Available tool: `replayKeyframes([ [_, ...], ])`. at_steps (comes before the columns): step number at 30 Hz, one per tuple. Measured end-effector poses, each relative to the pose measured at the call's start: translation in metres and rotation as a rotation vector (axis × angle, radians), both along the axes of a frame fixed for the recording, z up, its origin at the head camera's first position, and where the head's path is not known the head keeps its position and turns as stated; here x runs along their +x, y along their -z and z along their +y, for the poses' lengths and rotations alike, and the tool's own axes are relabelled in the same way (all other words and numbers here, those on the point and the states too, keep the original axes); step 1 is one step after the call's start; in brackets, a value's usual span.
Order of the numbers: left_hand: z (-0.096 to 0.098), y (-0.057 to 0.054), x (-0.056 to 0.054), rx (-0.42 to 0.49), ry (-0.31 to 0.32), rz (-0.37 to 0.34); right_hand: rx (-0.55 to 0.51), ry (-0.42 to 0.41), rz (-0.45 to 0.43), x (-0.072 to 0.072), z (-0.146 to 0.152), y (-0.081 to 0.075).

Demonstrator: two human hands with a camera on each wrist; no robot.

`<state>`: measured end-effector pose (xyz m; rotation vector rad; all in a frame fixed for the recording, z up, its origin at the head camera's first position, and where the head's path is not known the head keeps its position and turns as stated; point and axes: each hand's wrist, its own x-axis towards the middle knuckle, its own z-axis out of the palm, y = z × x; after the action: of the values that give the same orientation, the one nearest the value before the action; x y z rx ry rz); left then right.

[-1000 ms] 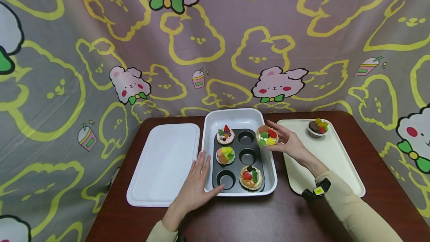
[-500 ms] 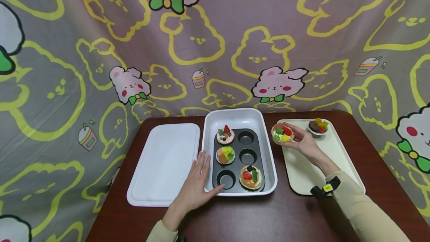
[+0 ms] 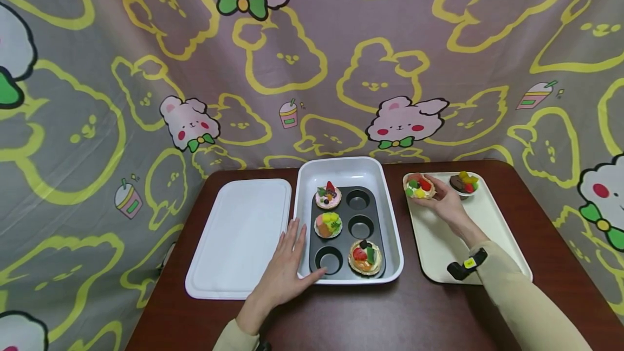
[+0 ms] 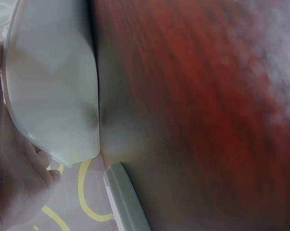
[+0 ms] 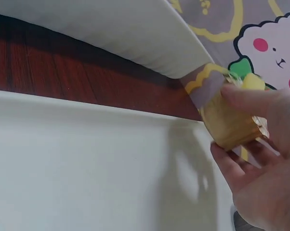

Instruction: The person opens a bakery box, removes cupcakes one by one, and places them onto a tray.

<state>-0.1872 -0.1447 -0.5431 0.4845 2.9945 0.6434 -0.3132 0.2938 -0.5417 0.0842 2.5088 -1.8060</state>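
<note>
My right hand [image 3: 447, 206] grips a fruit tart [image 3: 418, 186] by its side, over the far left corner of the cream tray [image 3: 441, 253]. In the right wrist view the tart's golden crust [image 5: 230, 120] shows between thumb and fingers, above the tray's surface. A chocolate cupcake [image 3: 463, 183] with fruit on top stands just beyond that hand. My left hand [image 3: 283, 270] rests with straight fingers at the left rim of the white deep tray [image 3: 392, 232]. Inside it lies a dark muffin pan [image 3: 343, 248] bearing a pink tart [image 3: 327, 196], a yellow-topped tart [image 3: 328, 225] and a strawberry tart [image 3: 364, 258].
A flat white lid-like board [image 3: 239, 242] lies left of the deep tray. A brown table [image 3: 351, 316] carries everything. Behind it hangs a patterned cloth [image 3: 312, 69], close to the far edges of the trays.
My right hand has carried the fruit tart rightward, from over the deep tray's right rim to over the cream tray's far left corner. The left hand stays in place.
</note>
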Motion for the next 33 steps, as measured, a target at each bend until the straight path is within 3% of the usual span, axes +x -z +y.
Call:
replayKeyframes([
  [10,0.0,0.0,0.0,0.009,-0.004,-0.01,0.095,0.11,0.005,-0.007,-0.005,0.005],
  [26,0.001,-0.001,0.0,0.013,-0.007,-0.011,0.137,0.061,0.088,-0.011,0.0,0.018],
  [33,0.001,-0.001,-0.001,0.014,-0.007,-0.013,0.167,-0.027,0.058,-0.013,0.005,0.019],
])
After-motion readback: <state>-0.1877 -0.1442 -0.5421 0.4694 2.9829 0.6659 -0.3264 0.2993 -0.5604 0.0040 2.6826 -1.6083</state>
